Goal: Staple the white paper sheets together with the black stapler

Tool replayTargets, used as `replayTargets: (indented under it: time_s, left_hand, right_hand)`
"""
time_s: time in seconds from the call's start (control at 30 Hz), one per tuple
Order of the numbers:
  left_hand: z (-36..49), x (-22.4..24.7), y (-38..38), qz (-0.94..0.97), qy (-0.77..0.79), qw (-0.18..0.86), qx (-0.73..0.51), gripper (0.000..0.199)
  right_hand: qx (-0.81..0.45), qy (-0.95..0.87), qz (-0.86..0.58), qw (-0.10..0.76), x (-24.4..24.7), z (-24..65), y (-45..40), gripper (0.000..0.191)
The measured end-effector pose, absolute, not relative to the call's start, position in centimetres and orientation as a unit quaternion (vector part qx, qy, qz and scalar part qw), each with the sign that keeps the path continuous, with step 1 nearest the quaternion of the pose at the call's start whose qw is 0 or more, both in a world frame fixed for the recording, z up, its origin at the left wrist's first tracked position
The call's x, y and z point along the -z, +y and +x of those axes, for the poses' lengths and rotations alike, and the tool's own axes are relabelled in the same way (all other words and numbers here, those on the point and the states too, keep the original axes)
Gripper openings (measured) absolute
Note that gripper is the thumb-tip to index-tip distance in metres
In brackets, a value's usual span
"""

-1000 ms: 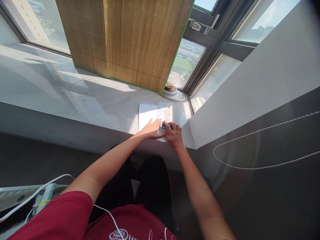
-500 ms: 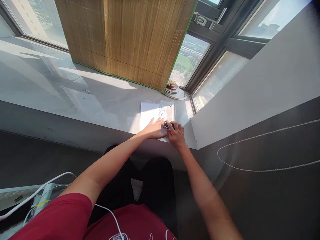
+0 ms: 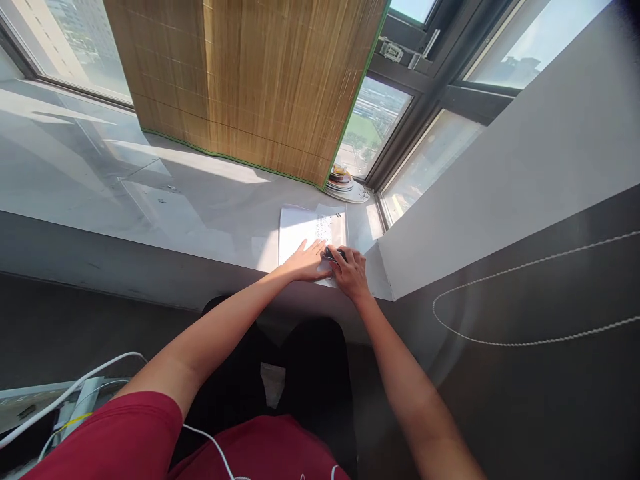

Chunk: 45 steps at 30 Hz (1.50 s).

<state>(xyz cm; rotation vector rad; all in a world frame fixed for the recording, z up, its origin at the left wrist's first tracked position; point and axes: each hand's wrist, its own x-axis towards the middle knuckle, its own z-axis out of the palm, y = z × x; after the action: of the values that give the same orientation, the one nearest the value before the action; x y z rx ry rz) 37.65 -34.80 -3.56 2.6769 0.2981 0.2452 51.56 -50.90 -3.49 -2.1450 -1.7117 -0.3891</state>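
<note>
Left hand flat on paper, right hand gripping a small black object

Work area just right of frame centre, on the pale windowsill (image 3: 225, 220). White paper (image 3: 296, 230) lies near the sill's front edge; dark print on its right part, a translucent sheet along its right side. Left hand (image 3: 306, 263): palm down on the paper, fingers extended and slightly spread, nothing grasped. Right hand (image 3: 352, 272): fingers curled around a small black object (image 3: 333, 254), its left end showing just beside the left fingertips. Type of object: cannot tell, mostly covered. Contact between object and paper: cannot tell. Stacked plates (image 3: 349, 191) beyond the paper, by the window; bamboo blind (image 3: 250, 87) hangs at upper centre; beaded cord (image 3: 505, 344) loops at right of frame.
</note>
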Motion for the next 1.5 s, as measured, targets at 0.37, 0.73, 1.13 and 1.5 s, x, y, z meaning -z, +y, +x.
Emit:
replayTargets:
  time_s: [0.37, 0.73, 1.13, 1.5]
  left_hand:
    - [37.7, 3.8, -34.8, 0.972, 0.11, 0.189, -0.085, 0.087]
    - [37.7, 4.1, -34.7, 0.967, 0.111, 0.215, -0.084, 0.092]
    - [37.7, 3.3, -34.3, 0.948, 0.185, 0.245, -0.088, 0.12]
    - [37.7, 3.9, -33.7, 0.945, 0.167, 0.258, -0.112, 0.128]
  right_hand:
    - [0.14, -0.602, -0.765, 0.179, 3.7, 51.8, -50.9, 0.049]
    - [0.144, -0.612, -0.757, 0.181, 3.9, 51.9, -50.9, 0.05]
    - [0.164, -0.58, -0.773, 0.198, 4.2, 50.6, -50.1, 0.04]
    - [0.146, -0.434, -0.861, 0.223, 4.3, 50.1, -49.8, 0.051]
